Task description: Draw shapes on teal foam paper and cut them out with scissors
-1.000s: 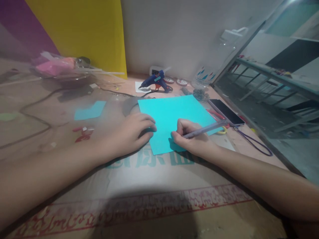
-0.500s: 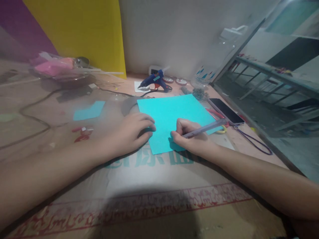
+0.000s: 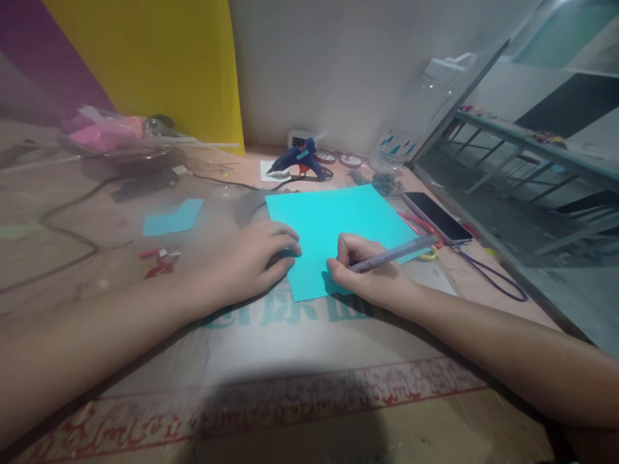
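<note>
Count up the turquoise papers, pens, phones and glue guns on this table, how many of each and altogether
Turquoise papers: 2, the large sheet and the smaller piece
Pen: 1, in the right hand
Phone: 1
Glue gun: 1
Total: 5

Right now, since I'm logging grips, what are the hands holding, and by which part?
The right hand holds a pen near its lower end; the left hand grasps nothing, resting against the turquoise sheet.

From where I stand, the person's left forearm point(image 3: 111, 341) and right forearm point(image 3: 503, 341) look bare and smooth, tapering toward slim wrists. The left hand point(image 3: 258, 261) and right hand point(image 3: 370, 270) are ungloved, their fingers point(image 3: 284, 243) slender with rounded tips.
</note>
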Tool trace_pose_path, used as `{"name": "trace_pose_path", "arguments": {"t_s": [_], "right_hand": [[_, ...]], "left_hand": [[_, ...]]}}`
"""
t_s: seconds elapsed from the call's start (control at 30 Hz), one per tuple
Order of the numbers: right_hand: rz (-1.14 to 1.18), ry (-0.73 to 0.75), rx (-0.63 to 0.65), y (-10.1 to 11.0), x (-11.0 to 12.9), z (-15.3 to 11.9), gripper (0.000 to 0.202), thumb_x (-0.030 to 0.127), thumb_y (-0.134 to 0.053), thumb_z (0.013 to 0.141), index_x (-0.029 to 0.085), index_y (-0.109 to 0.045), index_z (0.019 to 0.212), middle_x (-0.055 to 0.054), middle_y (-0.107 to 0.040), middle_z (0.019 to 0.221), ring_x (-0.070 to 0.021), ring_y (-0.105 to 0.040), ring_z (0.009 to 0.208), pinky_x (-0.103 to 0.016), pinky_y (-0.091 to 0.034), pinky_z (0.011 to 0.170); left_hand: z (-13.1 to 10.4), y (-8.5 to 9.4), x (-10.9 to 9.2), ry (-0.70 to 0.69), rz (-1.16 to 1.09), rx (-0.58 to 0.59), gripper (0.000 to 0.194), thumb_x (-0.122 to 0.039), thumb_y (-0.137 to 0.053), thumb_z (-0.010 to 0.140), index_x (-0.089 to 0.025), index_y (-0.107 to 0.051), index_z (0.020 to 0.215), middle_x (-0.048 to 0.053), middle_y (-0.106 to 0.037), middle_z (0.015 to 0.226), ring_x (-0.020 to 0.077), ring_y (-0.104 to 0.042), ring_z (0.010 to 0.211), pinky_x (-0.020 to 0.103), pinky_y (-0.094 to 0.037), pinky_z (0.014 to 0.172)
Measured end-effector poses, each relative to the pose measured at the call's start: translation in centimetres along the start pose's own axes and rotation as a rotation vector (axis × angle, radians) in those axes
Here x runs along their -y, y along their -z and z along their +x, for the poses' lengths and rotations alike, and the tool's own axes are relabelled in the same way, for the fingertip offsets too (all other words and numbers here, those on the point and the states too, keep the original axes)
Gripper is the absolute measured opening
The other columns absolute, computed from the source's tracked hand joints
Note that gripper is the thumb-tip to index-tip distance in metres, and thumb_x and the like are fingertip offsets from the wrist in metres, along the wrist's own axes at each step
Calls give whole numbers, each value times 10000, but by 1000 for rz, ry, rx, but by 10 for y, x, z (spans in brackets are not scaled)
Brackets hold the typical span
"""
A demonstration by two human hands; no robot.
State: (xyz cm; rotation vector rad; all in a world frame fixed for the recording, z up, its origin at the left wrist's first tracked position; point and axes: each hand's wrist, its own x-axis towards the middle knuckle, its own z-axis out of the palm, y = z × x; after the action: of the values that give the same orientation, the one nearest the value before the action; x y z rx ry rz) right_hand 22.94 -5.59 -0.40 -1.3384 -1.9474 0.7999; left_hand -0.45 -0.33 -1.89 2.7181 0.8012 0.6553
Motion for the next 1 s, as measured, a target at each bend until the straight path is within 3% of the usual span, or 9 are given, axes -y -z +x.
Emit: {"name": "trace_pose_path", "arguments": {"t_s": [1.0], "right_hand": [[-14, 8, -4, 0, -4, 0, 283, 221, -575, 804, 248, -352, 633, 82, -358, 535, -92, -312, 502, -278, -210, 493]], "left_hand": [[0, 1, -1, -5, -5, 4, 258, -271, -472, 983, -163, -703, 1024, 117, -699, 1178, 263, -629, 1138, 434, -505, 995]]}}
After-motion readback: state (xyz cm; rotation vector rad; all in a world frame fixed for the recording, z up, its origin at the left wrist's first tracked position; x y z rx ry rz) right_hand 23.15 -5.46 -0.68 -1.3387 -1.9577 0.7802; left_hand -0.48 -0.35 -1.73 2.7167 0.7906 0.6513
